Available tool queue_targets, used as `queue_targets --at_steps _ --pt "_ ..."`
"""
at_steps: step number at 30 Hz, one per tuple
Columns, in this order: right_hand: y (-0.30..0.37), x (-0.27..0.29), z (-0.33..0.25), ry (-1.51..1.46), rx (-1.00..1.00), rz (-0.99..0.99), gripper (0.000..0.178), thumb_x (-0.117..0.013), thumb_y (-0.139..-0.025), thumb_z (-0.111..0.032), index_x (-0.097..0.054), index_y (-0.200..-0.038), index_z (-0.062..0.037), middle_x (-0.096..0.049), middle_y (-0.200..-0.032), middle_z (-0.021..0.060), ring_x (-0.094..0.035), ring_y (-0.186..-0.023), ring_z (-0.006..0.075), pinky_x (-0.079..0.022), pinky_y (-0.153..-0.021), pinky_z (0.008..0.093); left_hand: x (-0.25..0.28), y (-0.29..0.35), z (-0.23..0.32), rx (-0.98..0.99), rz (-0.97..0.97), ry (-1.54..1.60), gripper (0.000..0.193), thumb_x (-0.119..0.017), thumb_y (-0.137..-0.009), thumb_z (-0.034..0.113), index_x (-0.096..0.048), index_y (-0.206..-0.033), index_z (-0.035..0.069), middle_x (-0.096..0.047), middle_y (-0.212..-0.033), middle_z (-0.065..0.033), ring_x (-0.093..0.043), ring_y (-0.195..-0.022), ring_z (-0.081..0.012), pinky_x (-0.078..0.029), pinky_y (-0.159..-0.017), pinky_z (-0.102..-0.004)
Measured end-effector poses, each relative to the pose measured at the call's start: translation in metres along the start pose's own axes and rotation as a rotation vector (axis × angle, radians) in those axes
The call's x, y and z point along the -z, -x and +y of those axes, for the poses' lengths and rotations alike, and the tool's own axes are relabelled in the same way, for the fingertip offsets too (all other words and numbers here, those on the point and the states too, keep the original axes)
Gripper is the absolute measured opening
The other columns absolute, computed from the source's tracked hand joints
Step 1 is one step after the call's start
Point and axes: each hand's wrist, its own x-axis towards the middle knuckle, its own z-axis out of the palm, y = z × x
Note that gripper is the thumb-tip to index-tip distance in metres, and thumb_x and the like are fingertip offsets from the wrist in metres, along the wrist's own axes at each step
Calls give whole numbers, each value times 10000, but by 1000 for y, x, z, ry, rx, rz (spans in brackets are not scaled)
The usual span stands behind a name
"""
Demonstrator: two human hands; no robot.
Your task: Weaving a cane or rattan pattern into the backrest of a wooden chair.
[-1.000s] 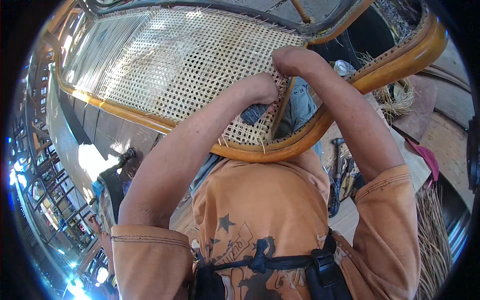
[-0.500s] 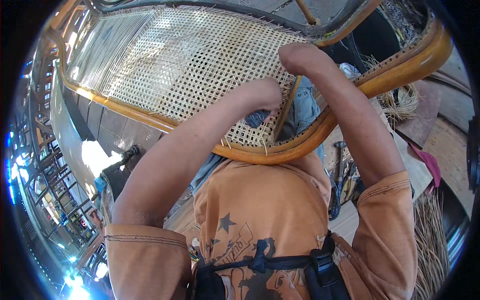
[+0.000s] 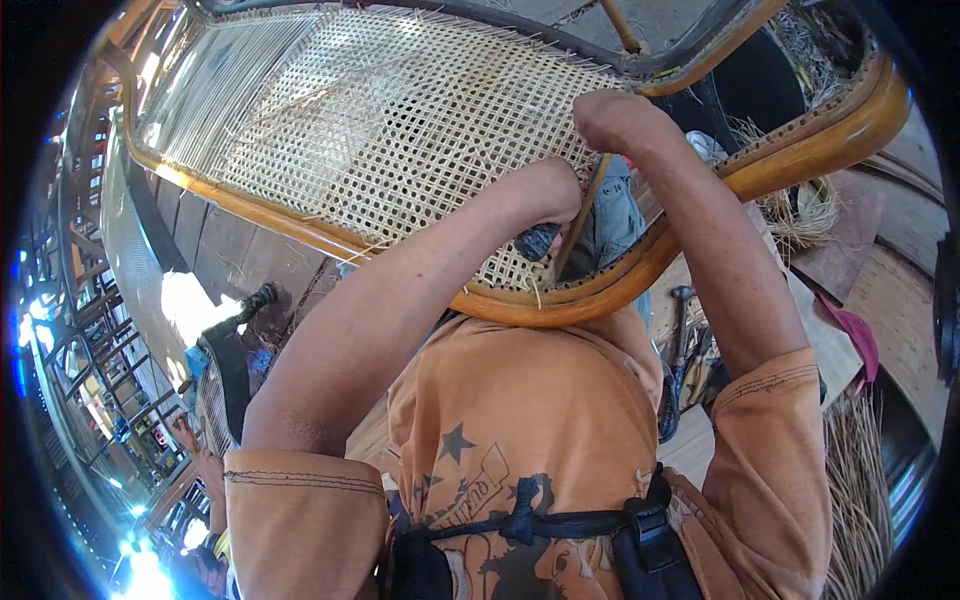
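The fingers of both bare hands are hidden: the left hand (image 3: pixel 560 192) bends down over a dark, crumpled bundle (image 3: pixel 538 242) of unclear material, the right hand (image 3: pixel 600 114) curls away from view, and whether either grips anything cannot be told. Before the person, a pale, open-holed woven cane panel (image 3: pixel 370 125) with loose strand ends spans a glossy honey-brown curved frame (image 3: pixel 545 314), cropped at the top. Compared with a second earlier, the left hand and bundle sit nearer the narrow wooden bar (image 3: pixel 584 212) along the panel's right edge.
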Motion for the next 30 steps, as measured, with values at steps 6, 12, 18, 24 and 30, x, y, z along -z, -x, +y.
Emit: queue_targets --at_steps 6,12,18,24,30 --pt "-2 -7 6 26 3 106 224 -558 -746 -36 -683 -931 -34 -656 -998 161 -641 -932 310 -525 -742 418 3 6 5 -67 -59 -141 124 -742 -636 137 -731 -749 87 -685 -743 -110 -667 -698 -216 -527 -678 -324" --pt "0 -9 0 -46 36 81 198 -550 -753 -23 -666 -910 8 -643 -978 210 -630 -935 336 -505 -778 424 -1 9 10 -33 -44 -186 143 -720 -632 123 -729 -766 73 -681 -793 -143 -666 -755 -250 -527 -708 -351" --pt "-6 -8 -4 -25 32 -18 234 -633 -686 -50 -694 -911 -33 -661 -980 166 -647 -897 318 -519 -730 428 -20 -8 -12 -136 122 -303 127 -644 -681 160 -712 -750 77 -649 -701 -174 -632 -660 -345 -508 -640 -394" --pt "-15 -5 -3 -95 -15 -150 298 -771 -627 -80 -692 -906 -10 -665 -946 175 -649 -897 311 -522 -728 401 3 11 -21 -148 35 63 326 -472 -830 221 -654 -730 -31 -642 -711 -197 -635 -684 -316 -499 -667 -391" --pt "-9 -4 -7 -117 -21 -62 279 -789 -619 -77 -695 -874 -12 -670 -935 165 -652 -899 306 -519 -717 397 16 22 -33 51 135 -113 343 -447 -866 218 -646 -792 -52 -639 -698 -194 -652 -669 -297 -504 -659 -388"
